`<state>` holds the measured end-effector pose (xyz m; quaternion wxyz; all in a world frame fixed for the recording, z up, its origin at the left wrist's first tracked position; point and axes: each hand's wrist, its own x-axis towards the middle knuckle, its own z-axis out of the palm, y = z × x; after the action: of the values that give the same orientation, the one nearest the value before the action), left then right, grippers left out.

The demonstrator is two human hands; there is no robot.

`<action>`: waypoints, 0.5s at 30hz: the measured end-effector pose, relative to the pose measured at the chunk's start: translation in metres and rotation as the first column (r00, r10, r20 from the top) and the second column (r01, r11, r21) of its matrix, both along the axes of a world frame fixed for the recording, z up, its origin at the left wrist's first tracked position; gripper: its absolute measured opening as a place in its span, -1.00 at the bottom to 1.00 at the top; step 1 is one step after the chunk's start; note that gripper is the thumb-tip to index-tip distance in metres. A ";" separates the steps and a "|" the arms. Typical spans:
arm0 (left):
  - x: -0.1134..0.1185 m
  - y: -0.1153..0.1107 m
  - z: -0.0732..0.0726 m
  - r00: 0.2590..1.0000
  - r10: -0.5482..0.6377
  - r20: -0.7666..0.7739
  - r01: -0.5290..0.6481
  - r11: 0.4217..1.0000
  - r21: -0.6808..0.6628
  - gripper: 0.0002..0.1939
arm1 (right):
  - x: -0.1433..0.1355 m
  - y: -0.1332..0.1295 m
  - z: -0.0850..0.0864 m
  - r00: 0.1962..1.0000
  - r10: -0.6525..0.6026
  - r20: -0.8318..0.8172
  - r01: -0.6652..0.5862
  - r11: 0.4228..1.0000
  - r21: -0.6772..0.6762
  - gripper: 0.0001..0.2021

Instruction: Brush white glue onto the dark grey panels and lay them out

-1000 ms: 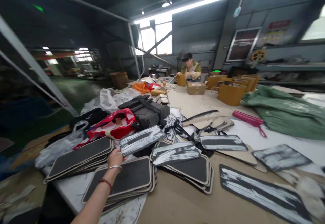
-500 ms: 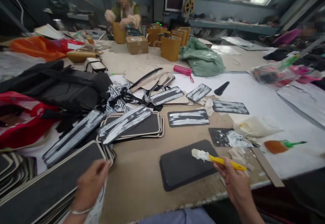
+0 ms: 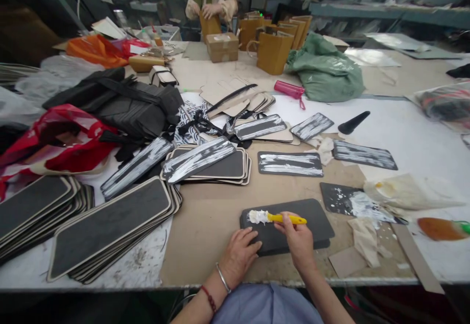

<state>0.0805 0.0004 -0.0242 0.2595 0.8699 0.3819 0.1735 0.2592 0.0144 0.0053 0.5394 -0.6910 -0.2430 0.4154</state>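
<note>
My arms are bare to the elbow. My left hand (image 3: pixel 238 260) has two bands at the wrist — a thin silver bangle, then a red cord. My right hand (image 3: pixel 299 241) wears nothing — pale blue cloth covers my lap.

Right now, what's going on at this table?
A person is spreading white paste on a dark panel lying flat at the table's near edge. The right hand holds a yellow-handled brush, its white-loaded tip on the panel's left end, while the left hand presses the panel down. Coated strips lie spread beyond it, and uncoated panels sit in stacks to the left. Another person handles a brown bag at the far end.
</note>
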 end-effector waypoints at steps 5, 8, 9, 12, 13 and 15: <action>0.002 -0.001 -0.002 1.000 0.013 -0.005 -0.013 0.999 0.048 -0.71 | 0.049 -0.005 -0.002 0.982 -0.137 0.129 0.138 0.990 -0.001 -0.56; 0.001 -0.001 -0.005 1.000 0.005 -0.021 -0.003 0.995 0.101 -0.73 | 0.088 -0.007 -0.002 0.950 -0.217 0.223 0.225 0.974 -0.014 -0.53; 0.001 -0.001 -0.005 1.000 0.000 -0.030 0.004 0.993 0.121 -0.74 | 0.100 -0.007 -0.002 0.936 -0.231 0.267 0.246 0.969 -0.024 -0.52; -0.001 0.001 -0.008 0.998 -0.015 -0.056 0.024 0.984 0.175 -0.73 | 0.132 -0.010 -0.001 0.886 -0.241 0.395 0.282 0.958 -0.048 -0.51; -0.001 0.001 -0.009 0.998 -0.020 -0.064 0.032 0.980 0.195 -0.72 | 0.141 -0.011 -0.001 0.869 -0.240 0.432 0.289 0.956 -0.048 -0.51; -0.001 0.001 -0.009 0.997 -0.027 -0.078 0.046 0.968 0.245 -0.71 | 0.157 -0.016 0.000 0.828 -0.250 0.502 0.305 0.952 -0.030 -0.51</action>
<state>0.0790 0.0017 -0.0335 0.1382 0.9081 0.3506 0.1827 0.4163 -0.0017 0.0051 0.4757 -0.8300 -0.2464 0.1553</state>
